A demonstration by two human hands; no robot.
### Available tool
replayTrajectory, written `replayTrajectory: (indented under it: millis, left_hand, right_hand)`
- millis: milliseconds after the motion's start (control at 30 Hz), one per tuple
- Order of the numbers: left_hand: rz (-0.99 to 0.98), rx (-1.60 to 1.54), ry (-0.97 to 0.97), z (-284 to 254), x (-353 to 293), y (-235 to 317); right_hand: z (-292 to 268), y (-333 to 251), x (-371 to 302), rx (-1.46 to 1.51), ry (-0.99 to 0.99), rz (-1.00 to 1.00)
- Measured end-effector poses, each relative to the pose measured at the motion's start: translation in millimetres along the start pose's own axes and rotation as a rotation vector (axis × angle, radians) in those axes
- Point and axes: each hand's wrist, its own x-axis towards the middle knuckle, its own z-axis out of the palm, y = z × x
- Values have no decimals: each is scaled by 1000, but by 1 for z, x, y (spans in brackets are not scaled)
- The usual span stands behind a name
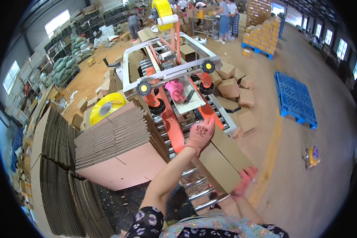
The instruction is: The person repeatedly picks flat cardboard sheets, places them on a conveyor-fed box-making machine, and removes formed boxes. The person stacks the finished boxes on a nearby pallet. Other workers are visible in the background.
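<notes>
A long brown cardboard box [225, 160] with its top flaps closed along a middle seam lies on the metal rollers [200, 194]. My left hand [201, 135], in a pink printed glove, grips its far left corner with fingers close together. At the near right end of the same box, my right hand [245, 182] in a pink glove rests its bent, slightly blurred fingers against the edge. Just beyond the box stands a carton taping machine [172, 127] with red side belts and black wheels. On its white plate [190, 104] lie a pink cloth or glove [174, 90] and a small dark object [189, 95].
Flat cardboard stacks [115, 146] stand to my left, with a yellow tape roll [107, 108] on one. Another tape roll [162, 14] sits atop the machine. Folded boxes [230, 87] pile up beyond it. A blue pallet [295, 99] lies right. Several people work far back.
</notes>
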Motion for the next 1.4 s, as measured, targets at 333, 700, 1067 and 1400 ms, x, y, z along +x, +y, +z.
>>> replayTrajectory:
  millis: [333, 700, 1067, 1400]
  left_hand:
    - [288, -136, 256, 32, -132, -6]
    - [148, -39, 337, 64, -114, -11]
    - [-588, 192, 422, -34, -287, -144]
    - [-738, 491, 136, -164, -364, -179]
  right_hand:
    - [50, 12, 99, 74, 13, -36]
    - [108, 1, 48, -42, 235, -88]
    - [227, -248, 102, 168, -484, -481]
    - [169, -257, 49, 880, -715, -577]
